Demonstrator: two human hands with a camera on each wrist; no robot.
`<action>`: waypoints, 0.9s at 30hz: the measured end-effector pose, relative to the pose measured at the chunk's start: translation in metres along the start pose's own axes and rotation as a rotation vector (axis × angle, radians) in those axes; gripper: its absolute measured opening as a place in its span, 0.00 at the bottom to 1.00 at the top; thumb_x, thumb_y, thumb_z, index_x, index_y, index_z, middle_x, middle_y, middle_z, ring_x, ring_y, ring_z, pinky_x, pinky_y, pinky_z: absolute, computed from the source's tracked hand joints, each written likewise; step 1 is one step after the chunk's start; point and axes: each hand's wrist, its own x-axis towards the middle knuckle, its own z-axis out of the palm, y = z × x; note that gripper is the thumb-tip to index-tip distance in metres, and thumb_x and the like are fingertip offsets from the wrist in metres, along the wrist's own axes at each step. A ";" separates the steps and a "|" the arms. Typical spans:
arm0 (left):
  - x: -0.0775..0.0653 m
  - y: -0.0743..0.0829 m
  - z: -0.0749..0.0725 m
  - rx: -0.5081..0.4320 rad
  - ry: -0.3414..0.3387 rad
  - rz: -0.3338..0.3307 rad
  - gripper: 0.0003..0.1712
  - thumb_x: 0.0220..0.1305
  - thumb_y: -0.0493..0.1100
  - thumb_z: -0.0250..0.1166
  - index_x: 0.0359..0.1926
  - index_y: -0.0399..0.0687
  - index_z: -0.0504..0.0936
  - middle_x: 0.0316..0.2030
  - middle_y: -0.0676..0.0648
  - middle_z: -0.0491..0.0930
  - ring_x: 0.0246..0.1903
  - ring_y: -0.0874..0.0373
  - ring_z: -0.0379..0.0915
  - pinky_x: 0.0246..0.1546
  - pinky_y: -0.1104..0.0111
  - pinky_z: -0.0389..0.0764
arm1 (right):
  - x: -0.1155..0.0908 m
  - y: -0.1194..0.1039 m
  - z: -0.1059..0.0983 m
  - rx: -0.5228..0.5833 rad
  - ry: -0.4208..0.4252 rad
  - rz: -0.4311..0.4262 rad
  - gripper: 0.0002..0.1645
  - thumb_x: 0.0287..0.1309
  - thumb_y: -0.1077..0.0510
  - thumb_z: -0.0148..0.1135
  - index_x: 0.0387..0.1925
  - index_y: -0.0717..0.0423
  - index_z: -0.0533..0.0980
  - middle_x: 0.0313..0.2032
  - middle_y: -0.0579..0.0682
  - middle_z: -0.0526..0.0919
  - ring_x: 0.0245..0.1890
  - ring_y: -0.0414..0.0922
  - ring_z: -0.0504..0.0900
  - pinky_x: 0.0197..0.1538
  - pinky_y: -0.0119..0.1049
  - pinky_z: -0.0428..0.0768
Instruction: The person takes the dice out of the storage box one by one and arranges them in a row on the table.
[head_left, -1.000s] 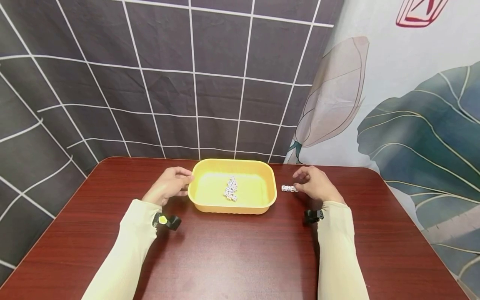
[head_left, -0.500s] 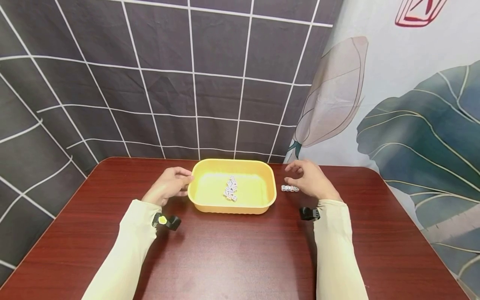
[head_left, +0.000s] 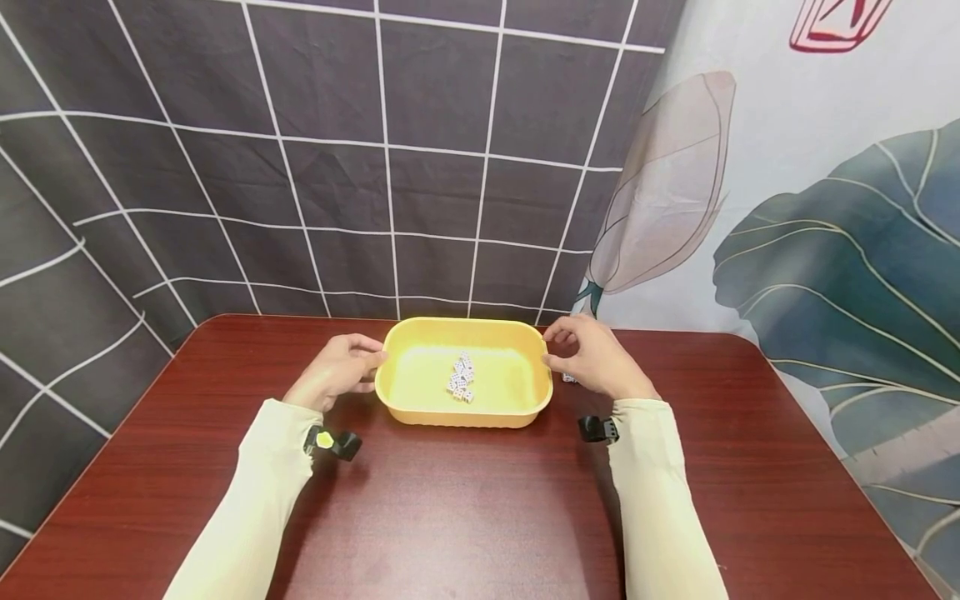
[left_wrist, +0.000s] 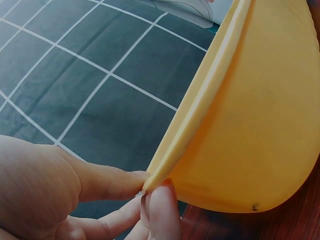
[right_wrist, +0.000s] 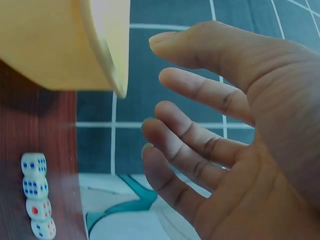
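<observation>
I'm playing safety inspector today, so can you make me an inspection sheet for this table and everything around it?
Surface: dark red wooden table, shiny in the middle.
Job's things: yellow tub with a cluster of dice inside; a row of four dice on the table, right of the tub.
Clutter: nothing seen.
Hands: left hand pinches the tub's rim; right hand is beside the tub, holding nothing.
Cables: none I can make out for sure.
Surroundings: dark cloth with white grid lines; leafy cloth at right.

Two long, cream fabric sleeves; a small black wrist-worn device at each, the left bearing a yellow-green patch.
</observation>
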 end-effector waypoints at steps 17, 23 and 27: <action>-0.001 0.001 0.001 -0.005 -0.002 -0.007 0.20 0.74 0.38 0.59 0.61 0.31 0.71 0.40 0.45 0.81 0.33 0.61 0.77 0.38 0.70 0.88 | 0.011 -0.027 0.032 -0.011 -0.045 -0.085 0.15 0.54 0.59 0.74 0.43 0.59 0.82 0.40 0.58 0.81 0.42 0.51 0.80 0.45 0.41 0.80; -0.001 0.001 0.000 -0.003 -0.001 -0.004 0.20 0.74 0.38 0.59 0.61 0.31 0.71 0.40 0.45 0.81 0.33 0.62 0.78 0.37 0.71 0.87 | 0.017 -0.035 0.045 -0.031 -0.071 -0.111 0.15 0.53 0.59 0.74 0.42 0.61 0.82 0.40 0.59 0.83 0.42 0.53 0.80 0.45 0.41 0.79; -0.001 0.002 0.001 -0.012 0.002 -0.009 0.21 0.74 0.38 0.59 0.61 0.31 0.71 0.40 0.45 0.80 0.33 0.62 0.78 0.35 0.72 0.87 | 0.020 -0.038 0.053 -0.044 -0.083 -0.127 0.14 0.51 0.60 0.75 0.39 0.61 0.82 0.37 0.57 0.82 0.39 0.52 0.80 0.44 0.39 0.79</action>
